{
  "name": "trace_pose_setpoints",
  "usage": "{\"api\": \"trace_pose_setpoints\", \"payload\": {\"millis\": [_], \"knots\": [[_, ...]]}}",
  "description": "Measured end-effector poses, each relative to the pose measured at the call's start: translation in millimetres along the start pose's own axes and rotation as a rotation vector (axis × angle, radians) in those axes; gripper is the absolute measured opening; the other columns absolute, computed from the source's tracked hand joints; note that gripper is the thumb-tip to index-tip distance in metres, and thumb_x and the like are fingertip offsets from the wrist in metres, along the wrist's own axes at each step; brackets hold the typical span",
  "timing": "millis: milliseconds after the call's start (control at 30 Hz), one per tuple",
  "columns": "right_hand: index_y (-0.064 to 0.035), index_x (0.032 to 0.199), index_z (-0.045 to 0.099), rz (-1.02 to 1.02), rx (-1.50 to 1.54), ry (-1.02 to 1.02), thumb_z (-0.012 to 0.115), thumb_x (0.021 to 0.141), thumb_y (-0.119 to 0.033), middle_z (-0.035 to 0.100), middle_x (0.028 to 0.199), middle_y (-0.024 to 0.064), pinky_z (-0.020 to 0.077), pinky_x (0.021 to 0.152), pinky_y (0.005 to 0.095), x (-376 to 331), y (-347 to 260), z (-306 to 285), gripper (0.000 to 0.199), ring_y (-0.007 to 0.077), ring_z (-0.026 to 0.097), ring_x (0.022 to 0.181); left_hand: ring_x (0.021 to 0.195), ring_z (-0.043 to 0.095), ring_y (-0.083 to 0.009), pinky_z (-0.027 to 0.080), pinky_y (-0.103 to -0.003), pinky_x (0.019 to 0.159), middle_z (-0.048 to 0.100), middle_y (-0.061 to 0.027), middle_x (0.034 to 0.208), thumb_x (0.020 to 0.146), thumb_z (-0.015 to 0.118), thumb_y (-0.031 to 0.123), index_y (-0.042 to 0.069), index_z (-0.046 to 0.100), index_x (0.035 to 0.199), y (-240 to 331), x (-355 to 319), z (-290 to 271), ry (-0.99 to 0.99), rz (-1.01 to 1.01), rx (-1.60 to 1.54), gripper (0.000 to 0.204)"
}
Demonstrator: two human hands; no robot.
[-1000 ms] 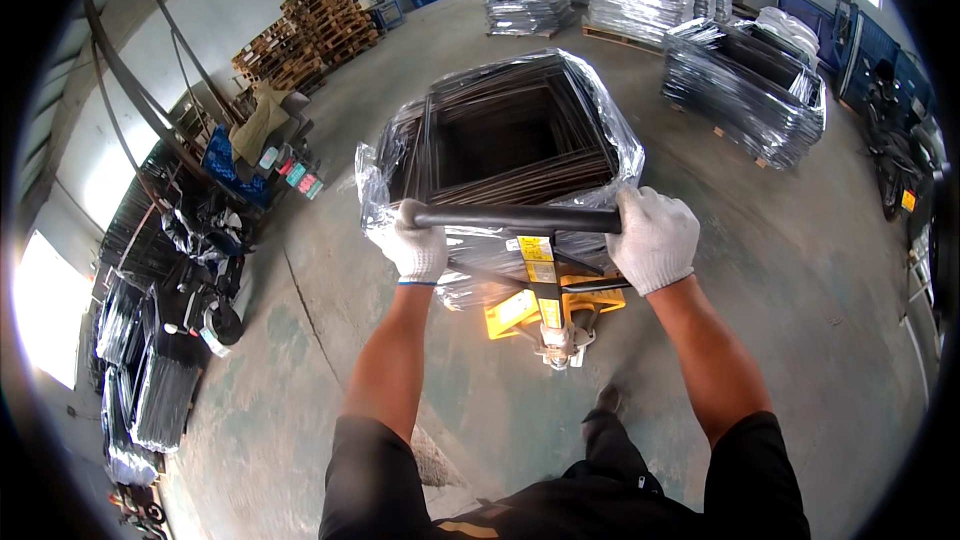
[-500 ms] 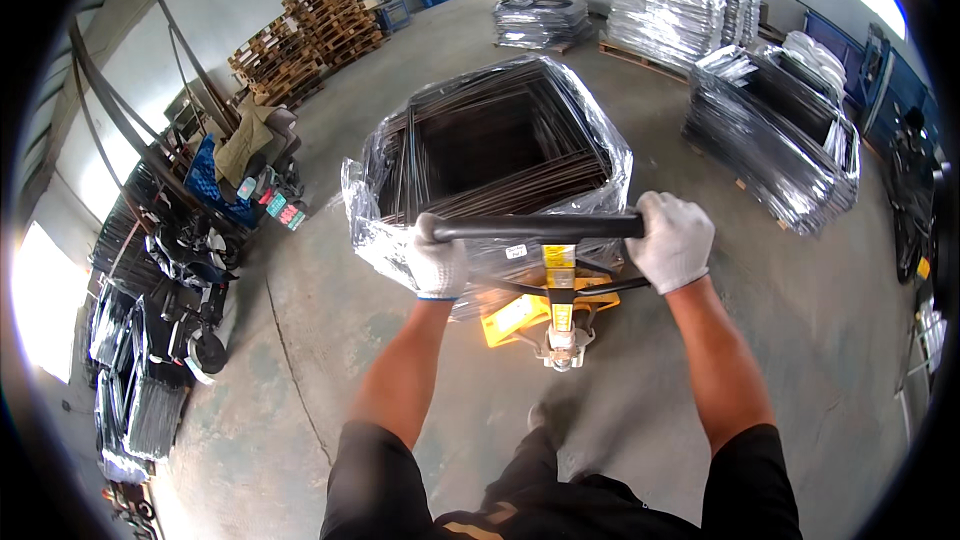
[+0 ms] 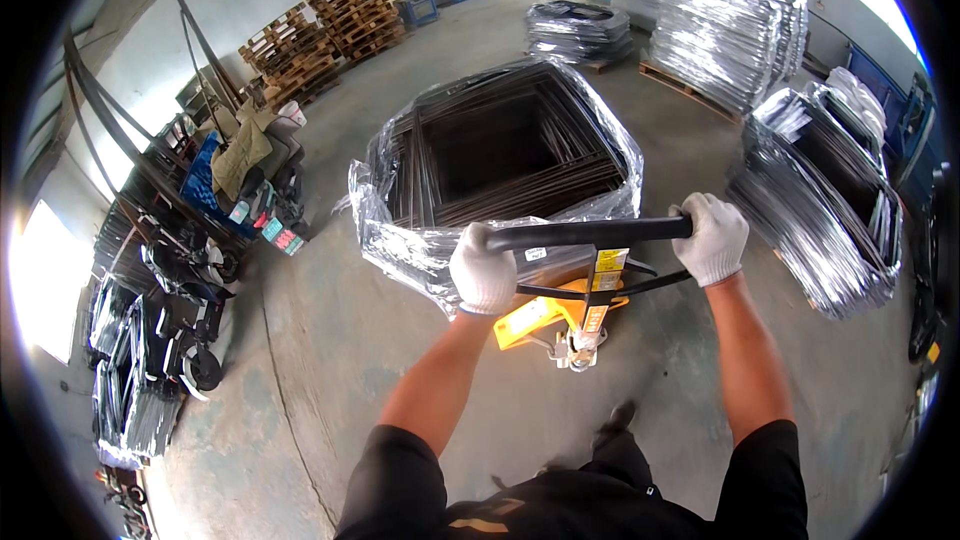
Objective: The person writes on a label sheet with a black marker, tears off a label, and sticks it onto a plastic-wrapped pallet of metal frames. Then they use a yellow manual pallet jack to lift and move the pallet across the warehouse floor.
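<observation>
Both my hands wear white knit gloves and grip the black handle bar [image 3: 590, 232] of a yellow pallet jack [image 3: 535, 319]. My left hand [image 3: 484, 272] is closed round the bar's left end, my right hand [image 3: 714, 240] round its right end. From the bar, the handle's shaft [image 3: 594, 317] with yellow labels runs down to the jack's wheel base. Just beyond the bar stands a large load of dark frames [image 3: 530, 202], stacked in a hollow square and wrapped in clear plastic film [image 3: 420, 250]. The jack's forks are hidden under the load.
Another film-wrapped frame stack [image 3: 815, 205] stands on the right. Tall wrapped stacks [image 3: 715, 30] on a pallet and a low wrapped bundle [image 3: 575, 32] lie beyond. Wooden pallets [image 3: 355, 10] are piled far left. Parked scooters [image 3: 195, 340] and wrapped bundles [image 3: 140, 415] line the left side.
The handle bar and both hands have shifted right, and the handle leans further right relative to the load. The right-hand wrapped stack appears nearer. My stepping foot has changed place.
</observation>
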State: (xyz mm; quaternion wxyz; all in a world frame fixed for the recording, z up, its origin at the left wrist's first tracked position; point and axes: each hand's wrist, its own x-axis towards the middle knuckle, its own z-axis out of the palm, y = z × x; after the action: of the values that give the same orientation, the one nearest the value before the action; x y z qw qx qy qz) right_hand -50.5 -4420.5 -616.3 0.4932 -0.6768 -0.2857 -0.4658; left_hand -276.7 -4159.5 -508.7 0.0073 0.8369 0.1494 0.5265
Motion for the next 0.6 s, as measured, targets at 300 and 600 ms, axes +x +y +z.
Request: {"api": "trace_pose_setpoints", "payload": {"millis": [300, 600], "knots": [[-0.0163, 0.081, 0.066, -0.088, 0.184, -0.069, 0.085, 0.074, -0.017, 0.067, 0.078, 0.0057, 0.0534, 0.068, 0.0461, 96.2, 41.5, 225.8, 0.02, 0.0305, 0.07, 0.073, 0.072, 0.062, -0.0249, 0.055, -0.038, 0.074, 0.065, -0.0132, 0.077, 0.079, 0.062, -0.004, 0.005, 0.067, 0.091, -128.6, 118.0, 106.9, 0.152, -0.11, 0.013, 0.016], [-0.0188, 0.083, 0.068, -0.126, 0.241, -0.044, 0.086, 0.073, -0.019, 0.068, 0.078, 0.0041, 0.0543, 0.07, 0.0451, 184.8, 79.8, 432.5, 0.02, 0.0306, 0.07, 0.072, 0.072, 0.061, -0.0268, 0.054, -0.038, 0.074, 0.064, -0.0158, 0.078, 0.082, 0.06, -0.005, 0.004, 0.065, 0.093, -222.7, 234.3, 209.8, 0.247, -0.125, 0.05, 0.015]]}}
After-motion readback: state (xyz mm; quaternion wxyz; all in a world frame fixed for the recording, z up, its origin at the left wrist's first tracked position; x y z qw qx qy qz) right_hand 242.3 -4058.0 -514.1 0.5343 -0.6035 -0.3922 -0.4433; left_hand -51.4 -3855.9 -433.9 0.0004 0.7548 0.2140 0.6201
